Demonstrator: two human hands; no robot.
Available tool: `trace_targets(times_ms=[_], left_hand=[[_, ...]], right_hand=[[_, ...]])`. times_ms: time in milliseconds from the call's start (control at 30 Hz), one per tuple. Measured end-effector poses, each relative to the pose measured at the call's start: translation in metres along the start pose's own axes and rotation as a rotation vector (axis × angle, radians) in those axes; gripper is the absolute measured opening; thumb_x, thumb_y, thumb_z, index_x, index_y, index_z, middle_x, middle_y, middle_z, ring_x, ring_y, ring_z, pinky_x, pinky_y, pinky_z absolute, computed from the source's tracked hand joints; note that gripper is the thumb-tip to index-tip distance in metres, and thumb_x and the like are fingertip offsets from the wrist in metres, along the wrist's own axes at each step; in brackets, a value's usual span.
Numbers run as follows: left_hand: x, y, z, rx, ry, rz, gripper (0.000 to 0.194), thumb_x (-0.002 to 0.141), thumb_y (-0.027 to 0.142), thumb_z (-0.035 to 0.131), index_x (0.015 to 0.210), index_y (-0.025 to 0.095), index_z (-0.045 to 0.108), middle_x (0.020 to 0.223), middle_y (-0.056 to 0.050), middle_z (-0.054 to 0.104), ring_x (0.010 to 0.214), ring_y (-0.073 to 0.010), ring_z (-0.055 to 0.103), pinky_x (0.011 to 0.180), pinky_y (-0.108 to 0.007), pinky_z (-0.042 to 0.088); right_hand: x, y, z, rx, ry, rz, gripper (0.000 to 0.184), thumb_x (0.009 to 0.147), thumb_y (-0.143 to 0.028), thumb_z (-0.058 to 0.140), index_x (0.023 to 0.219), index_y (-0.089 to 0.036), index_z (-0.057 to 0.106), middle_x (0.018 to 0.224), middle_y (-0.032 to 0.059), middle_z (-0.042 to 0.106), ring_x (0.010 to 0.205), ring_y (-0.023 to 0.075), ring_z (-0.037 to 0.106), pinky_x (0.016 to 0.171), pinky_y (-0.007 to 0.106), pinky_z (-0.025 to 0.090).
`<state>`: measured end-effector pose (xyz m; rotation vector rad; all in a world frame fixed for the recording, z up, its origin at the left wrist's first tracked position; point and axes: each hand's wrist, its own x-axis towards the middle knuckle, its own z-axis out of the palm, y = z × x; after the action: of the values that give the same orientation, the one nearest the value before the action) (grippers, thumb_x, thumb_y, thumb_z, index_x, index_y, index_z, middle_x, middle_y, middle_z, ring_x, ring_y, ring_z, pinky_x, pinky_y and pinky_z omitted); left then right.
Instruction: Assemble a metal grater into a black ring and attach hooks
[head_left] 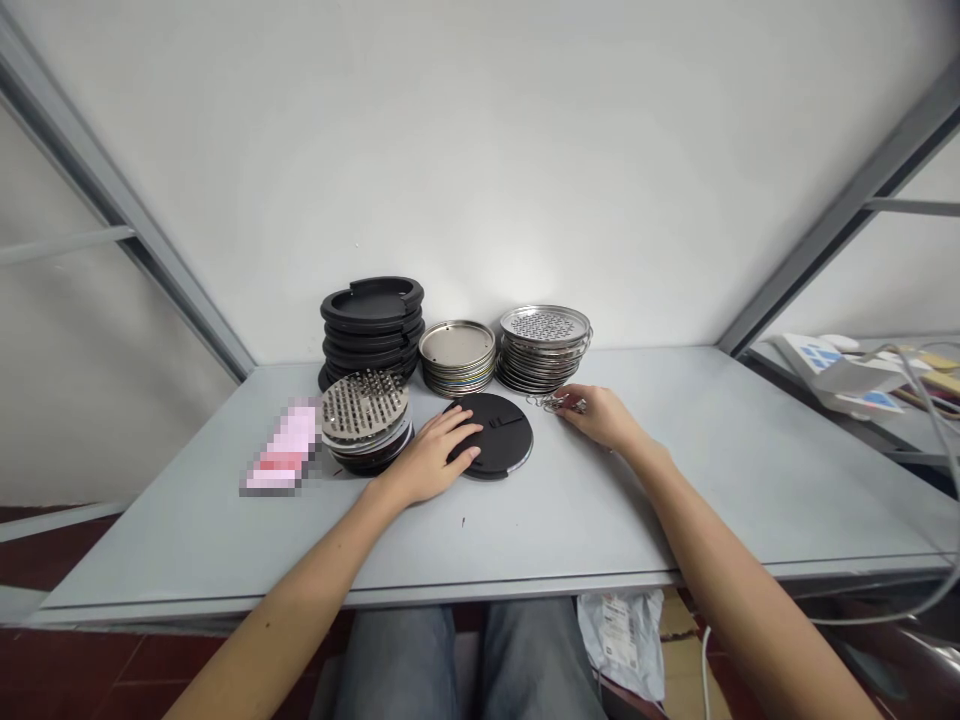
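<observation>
My left hand [435,456] lies on the left side of a round black disc [499,440], its fingers spread flat over the top. The disc has a raised rectangular shape on its upper face and a pale layer at its lower right edge. To the right of the disc, my right hand [598,415] has its fingers closed at a small heap of shiny wire pieces [546,402]. Exactly which pieces sit between the fingertips is partly hidden. Left of my left hand stands a stack of round metal grater plates [365,405], with darker discs under it.
Along the wall stand a stack of black ring-rimmed trays [375,305], a stack of plain metal lids [457,345] and a stack of perforated metal plates [545,325]. A blurred pink item [289,445] lies at left on the grey table [247,540]. Boxes and cables crowd the far right.
</observation>
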<state>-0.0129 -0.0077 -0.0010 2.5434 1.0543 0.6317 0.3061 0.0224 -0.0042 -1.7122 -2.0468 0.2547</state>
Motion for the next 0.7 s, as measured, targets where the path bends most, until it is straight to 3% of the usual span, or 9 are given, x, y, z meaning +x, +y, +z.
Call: trace_targets(times_ms=[267, 500, 700], left_hand=[[0.001, 0.0, 0.0, 0.002, 0.004, 0.009, 0.039, 0.095, 0.036, 0.045, 0.131, 0.022, 0.054, 0.144, -0.009, 0.047, 0.14, -0.0259, 0.033, 0.116, -0.049, 0.029], [0.0, 0.0, -0.002, 0.008, -0.018, -0.004, 0.04, 0.095, 0.036, 0.045, 0.131, 0.022, 0.054, 0.145, -0.009, 0.045, 0.141, -0.0256, 0.031, 0.116, -0.048, 0.029], [0.0, 0.0, -0.001, 0.009, -0.006, -0.014, 0.039, 0.095, 0.037, 0.045, 0.129, 0.021, 0.056, 0.144, -0.01, 0.047, 0.14, -0.0255, 0.034, 0.115, -0.049, 0.03]], right_hand=[[0.002, 0.006, 0.0, -0.022, 0.003, -0.099, 0.022, 0.08, -0.021, 0.058, 0.097, -0.019, 0.071, 0.1, 0.0078, 0.07, 0.082, 0.0188, 0.066, 0.077, 0.027, 0.049], [0.0, 0.008, -0.005, 0.008, -0.004, -0.078, 0.021, 0.077, -0.016, 0.057, 0.091, -0.02, 0.072, 0.09, 0.0056, 0.071, 0.08, 0.0198, 0.064, 0.076, 0.03, 0.048], [0.001, 0.002, -0.01, 0.291, 0.262, -0.033, 0.016, 0.081, -0.027, 0.058, 0.087, -0.018, 0.07, 0.089, 0.007, 0.07, 0.081, 0.0198, 0.064, 0.079, 0.033, 0.05]])
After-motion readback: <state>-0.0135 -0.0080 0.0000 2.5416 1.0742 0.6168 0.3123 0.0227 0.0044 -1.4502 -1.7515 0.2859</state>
